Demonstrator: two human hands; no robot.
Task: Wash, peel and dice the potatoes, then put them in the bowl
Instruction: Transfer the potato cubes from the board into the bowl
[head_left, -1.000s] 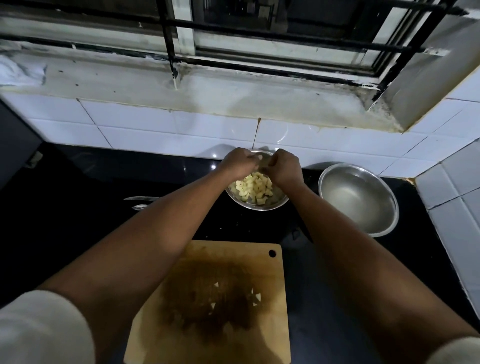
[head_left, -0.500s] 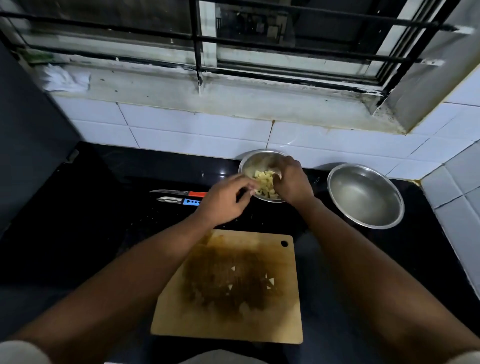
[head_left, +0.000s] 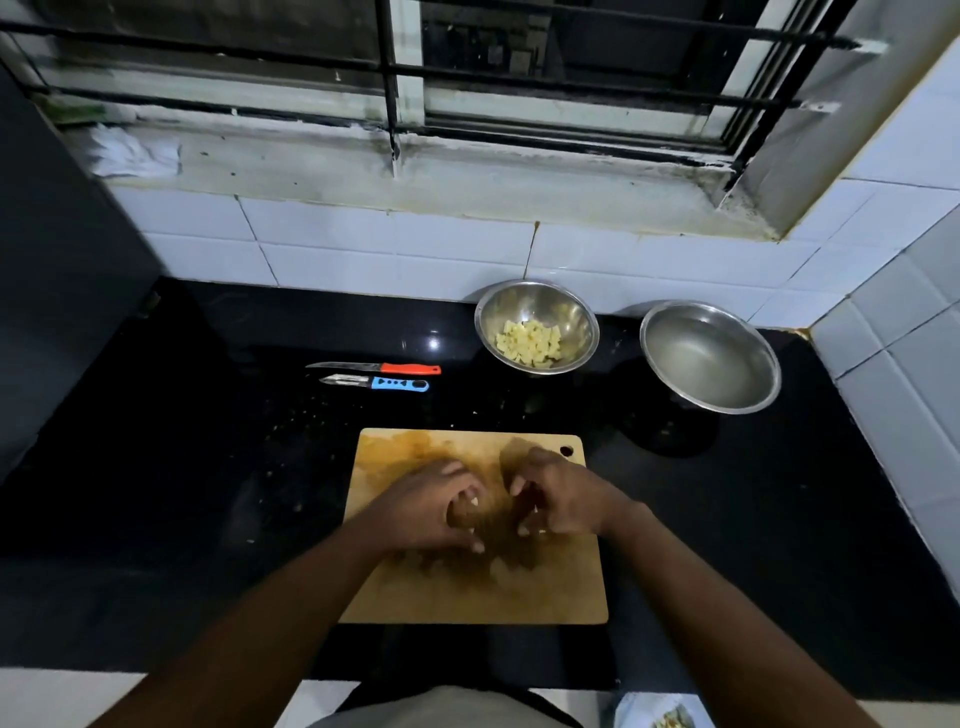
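Hands: left hand (head_left: 434, 512) and right hand (head_left: 558, 501) curl fingertips onto the cutting board (head_left: 561, 592), seemingly pinching potato bits; no readable writing.

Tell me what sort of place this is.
Most likely a home kitchen: a black countertop against white wall tiles, with a wooden chopping board, a knife and a steel bowl of diced potato.

Wooden cutting board (head_left: 550, 587) at centre of black worktop (head_left: 208, 467). Left hand (head_left: 434, 512) and right hand (head_left: 563, 501) on the board, fingers curled, facing each other. Steel bowl (head_left: 582, 317) of diced potato (head_left: 530, 340) at 12 o'clock; water-filled bowl (head_left: 710, 357) at 2. Red-handled knife (head_left: 379, 368) and blue peeler (head_left: 376, 383) at 10–11.
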